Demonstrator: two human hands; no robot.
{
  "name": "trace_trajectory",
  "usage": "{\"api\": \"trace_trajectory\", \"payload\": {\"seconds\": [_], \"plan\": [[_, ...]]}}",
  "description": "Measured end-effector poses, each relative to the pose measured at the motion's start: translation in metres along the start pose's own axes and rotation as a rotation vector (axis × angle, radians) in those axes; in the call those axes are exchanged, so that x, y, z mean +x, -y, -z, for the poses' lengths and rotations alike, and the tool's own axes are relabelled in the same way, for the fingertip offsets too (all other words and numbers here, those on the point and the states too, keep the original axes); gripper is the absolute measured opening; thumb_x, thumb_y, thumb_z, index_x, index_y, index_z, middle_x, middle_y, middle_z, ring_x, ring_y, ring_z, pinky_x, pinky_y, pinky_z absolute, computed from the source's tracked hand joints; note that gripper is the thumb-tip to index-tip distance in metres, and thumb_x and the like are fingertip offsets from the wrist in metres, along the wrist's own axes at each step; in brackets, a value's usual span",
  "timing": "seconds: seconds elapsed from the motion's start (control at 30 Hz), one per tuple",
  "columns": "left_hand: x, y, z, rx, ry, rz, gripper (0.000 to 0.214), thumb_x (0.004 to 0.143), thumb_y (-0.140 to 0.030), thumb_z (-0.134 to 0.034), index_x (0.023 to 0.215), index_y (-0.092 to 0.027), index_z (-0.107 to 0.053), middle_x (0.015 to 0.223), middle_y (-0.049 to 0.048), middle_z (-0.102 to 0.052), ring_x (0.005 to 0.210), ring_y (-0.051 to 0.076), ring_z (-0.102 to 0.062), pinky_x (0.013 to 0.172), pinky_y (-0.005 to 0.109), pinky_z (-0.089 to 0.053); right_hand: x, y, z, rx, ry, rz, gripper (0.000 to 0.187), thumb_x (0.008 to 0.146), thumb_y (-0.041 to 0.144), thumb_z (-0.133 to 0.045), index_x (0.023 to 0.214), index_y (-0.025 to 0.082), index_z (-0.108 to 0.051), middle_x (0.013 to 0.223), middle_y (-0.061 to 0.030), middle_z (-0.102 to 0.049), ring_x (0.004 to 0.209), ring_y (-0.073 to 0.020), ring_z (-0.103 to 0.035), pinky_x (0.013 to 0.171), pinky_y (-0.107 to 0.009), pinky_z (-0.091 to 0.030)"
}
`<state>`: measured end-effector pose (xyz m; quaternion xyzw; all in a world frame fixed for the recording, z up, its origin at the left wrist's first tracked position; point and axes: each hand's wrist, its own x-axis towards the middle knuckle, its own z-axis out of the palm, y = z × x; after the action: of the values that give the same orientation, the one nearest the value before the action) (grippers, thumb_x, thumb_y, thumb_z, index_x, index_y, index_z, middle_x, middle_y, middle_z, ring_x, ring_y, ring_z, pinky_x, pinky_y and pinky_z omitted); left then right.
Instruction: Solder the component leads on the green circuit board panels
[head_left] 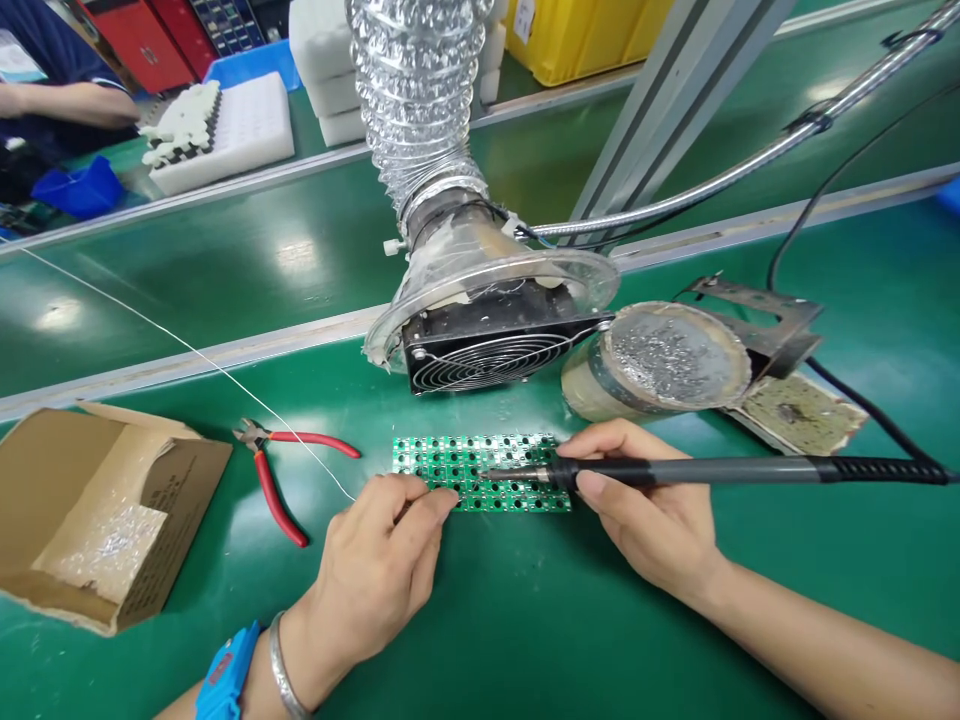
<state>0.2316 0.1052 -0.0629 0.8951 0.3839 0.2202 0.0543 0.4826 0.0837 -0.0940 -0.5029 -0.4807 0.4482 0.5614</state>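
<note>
One green tabletop [510,620] opens toward you, a fan [491,366] hanging near its far edge. Your left hand [379,560] pinches wire [199,352]; your right hand [660,525] grips a soldering iron [742,470].

Bright green across the flat rectangular circuit-board panel [452,459], patterned with rows of round black dots. Black and grey along the slim rod-shaped soldering iron [712,471] right of the panel, silver on its tapered metal tip [529,474]. Pale silver on the thin wire strand [196,351] left of the panel. Red on the curved handles [274,503] of the metal pliers [253,434], also left of the panel. Brown with dark print on the open cardboard box [176,515], farther left of the panel. Black, under silver concentric rings, on the boxy fan [495,363] beyond the panel.
</note>
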Motion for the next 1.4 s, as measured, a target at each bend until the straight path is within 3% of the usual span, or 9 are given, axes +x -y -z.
{"api": "trace_trajectory", "payload": {"seconds": [0.5,0.77,0.97,1.23,1.4], "plan": [[0.002,-0.001,-0.002,0.019,-0.006,0.004,0.024,0.089,-0.012,-0.057,0.112,-0.019,-0.061,0.09,0.0039,-0.062,0.077,0.015,-0.061,0.059,0.025,-0.052,0.0,0.005,-0.003,0.0,-0.048,-0.021,0.011,0.084,0.029,-0.065,0.09,0.021,-0.067,0.065,-0.0002,-0.059,0.051,-0.0125,-0.047,0.045,-0.025,-0.035],[-0.002,0.003,-0.002,0.036,0.0,0.027,0.025,0.089,-0.012,-0.058,0.113,-0.02,-0.06,0.093,0.0042,-0.062,0.078,0.015,-0.061,0.058,0.026,-0.052,0.003,0.014,-0.01,-0.084,-0.007,0.009,0.007,0.086,0.026,-0.063,0.09,0.021,-0.067,0.057,0.0029,-0.054,0.042,-0.0099,-0.041,0.04,-0.023,-0.033],[-0.002,0.003,-0.002,0.042,-0.008,0.023,0.025,0.089,-0.013,-0.058,0.113,-0.02,-0.06,0.091,0.004,-0.062,0.078,0.015,-0.061,0.058,0.025,-0.053,0.003,0.015,-0.01,-0.18,0.004,0.035,0.005,0.085,0.027,-0.064,0.088,0.023,-0.066,0.059,0.0005,-0.058,0.048,-0.013,-0.049,0.042,-0.025,-0.038],[0.001,0.005,-0.007,0.029,0.002,0.022,0.024,0.09,-0.013,-0.057,0.112,-0.02,-0.06,0.093,0.0044,-0.062,0.079,0.015,-0.061,0.062,0.026,-0.056,0.001,0.011,-0.008,-0.184,0.036,0.061,0.008,0.088,0.025,-0.061,0.094,0.027,-0.066,0.062,0.0005,-0.059,0.05,-0.014,-0.049,0.044,-0.026,-0.038],[0.004,0.001,0.002,-0.046,-0.03,0.078,0.02,0.09,-0.009,-0.054,0.107,-0.017,-0.058,0.094,0.0048,-0.06,0.08,0.013,-0.061,0.065,0.024,-0.056,0.001,0.015,-0.007,-0.14,-0.016,0.046,0.01,0.087,0.032,-0.064,0.092,0.023,-0.067,0.063,-0.0009,-0.06,0.048,-0.0138,-0.049,0.042,-0.026,-0.036]]}}
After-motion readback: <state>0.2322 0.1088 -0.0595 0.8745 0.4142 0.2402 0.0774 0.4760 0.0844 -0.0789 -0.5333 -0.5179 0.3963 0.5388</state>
